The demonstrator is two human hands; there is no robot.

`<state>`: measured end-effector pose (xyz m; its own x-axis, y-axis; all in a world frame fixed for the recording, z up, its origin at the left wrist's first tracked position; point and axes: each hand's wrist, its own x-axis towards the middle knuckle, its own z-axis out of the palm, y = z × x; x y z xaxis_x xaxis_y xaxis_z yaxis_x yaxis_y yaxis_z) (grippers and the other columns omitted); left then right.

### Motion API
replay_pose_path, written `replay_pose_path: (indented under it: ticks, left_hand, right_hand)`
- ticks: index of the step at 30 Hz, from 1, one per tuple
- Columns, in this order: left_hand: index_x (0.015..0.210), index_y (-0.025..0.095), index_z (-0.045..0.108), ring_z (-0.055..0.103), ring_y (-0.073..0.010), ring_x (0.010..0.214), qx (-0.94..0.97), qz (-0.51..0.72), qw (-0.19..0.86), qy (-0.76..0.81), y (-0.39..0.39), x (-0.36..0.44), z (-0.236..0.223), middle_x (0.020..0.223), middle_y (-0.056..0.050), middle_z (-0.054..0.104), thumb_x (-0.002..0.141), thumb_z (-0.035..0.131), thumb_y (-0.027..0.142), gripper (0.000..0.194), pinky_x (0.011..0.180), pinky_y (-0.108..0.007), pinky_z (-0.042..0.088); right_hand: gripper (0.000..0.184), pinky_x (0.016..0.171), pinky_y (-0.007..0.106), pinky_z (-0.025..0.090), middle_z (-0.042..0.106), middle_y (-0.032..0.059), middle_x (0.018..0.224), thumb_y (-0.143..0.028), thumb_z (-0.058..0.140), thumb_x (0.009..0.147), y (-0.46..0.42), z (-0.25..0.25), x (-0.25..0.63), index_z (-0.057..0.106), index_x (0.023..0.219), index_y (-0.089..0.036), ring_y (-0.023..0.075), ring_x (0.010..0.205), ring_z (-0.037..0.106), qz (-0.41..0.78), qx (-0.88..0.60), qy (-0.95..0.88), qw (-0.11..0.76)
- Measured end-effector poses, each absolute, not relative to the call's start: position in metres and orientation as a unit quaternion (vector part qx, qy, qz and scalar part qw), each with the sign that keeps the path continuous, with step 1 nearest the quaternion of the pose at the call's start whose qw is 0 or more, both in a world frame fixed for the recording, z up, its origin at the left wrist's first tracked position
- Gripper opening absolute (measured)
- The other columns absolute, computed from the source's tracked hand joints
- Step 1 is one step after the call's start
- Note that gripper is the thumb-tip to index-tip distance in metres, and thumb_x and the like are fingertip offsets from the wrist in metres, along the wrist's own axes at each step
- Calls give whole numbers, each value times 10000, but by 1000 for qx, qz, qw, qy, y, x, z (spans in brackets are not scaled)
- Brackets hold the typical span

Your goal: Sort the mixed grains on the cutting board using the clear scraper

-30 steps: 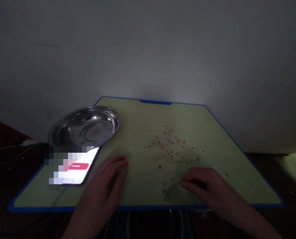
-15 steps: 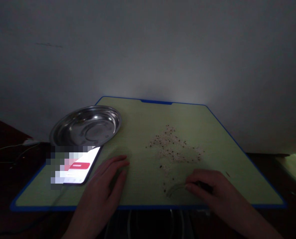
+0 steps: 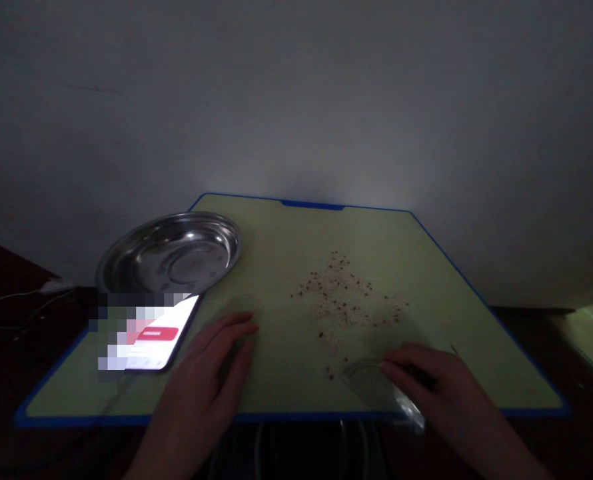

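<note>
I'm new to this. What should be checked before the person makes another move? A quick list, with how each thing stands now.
1. Right hand has a grip: ok, it pinches a clear plastic item by the edge.
2. Left hand free: ok, nothing visible in it; it is beside the phone.
3. Loose bits contained: not ok, pale grains and dark specks lie scattered on the table.
4. Metal basin apart from the phone: cannot tell; they overlap in view.
5. Plastic item's contents: cannot tell, too dim.
</note>
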<state>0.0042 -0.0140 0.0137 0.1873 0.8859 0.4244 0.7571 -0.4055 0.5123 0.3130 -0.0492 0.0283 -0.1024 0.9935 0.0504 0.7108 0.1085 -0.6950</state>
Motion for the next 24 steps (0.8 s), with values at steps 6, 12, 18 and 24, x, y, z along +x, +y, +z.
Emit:
replay_pose_path:
  ticks: [6, 12, 18, 24]
  left_hand:
    - [1107, 303, 616, 677, -243, 1082, 766, 337, 104, 537, -14, 3, 15, 1192, -25, 695, 950, 480, 371, 219, 903, -473, 576]
    - [1123, 307, 606, 678, -238, 1070, 769, 338, 93, 534, -13, 3, 15, 1181, -24, 696, 953, 481, 371, 221, 899, -463, 578]
    - [1110, 297, 622, 681, -245, 1072, 764, 342, 108, 537, -15, 3, 15, 1181, -28, 702, 943, 496, 378, 225, 901, -457, 575]
    - [1108, 288, 629, 676, -246, 1081, 764, 342, 112, 536, -15, 2, 15, 1184, -34, 702, 942, 493, 376, 232, 902, -455, 573]
  right_hand:
    - [225, 587, 288, 503, 721, 27, 683, -327, 572, 876, -44, 30, 308, 727, 735, -244, 184, 622, 655, 271, -605, -695, 279]
    - [217, 607, 307, 486, 728, 37, 716, -313, 558, 876, -37, 31, 298, 733, 774, -233, 196, 655, 661, 279, -603, -700, 262]
    - [236, 634, 319, 479, 711, 32, 720, -319, 544, 911, -38, 34, 300, 709, 767, -232, 194, 677, 651, 291, -579, -726, 232]
    - [238, 614, 304, 487, 723, 30, 742, -320, 535, 909, -44, 36, 308, 717, 779, -240, 191, 686, 666, 292, -587, -716, 240]
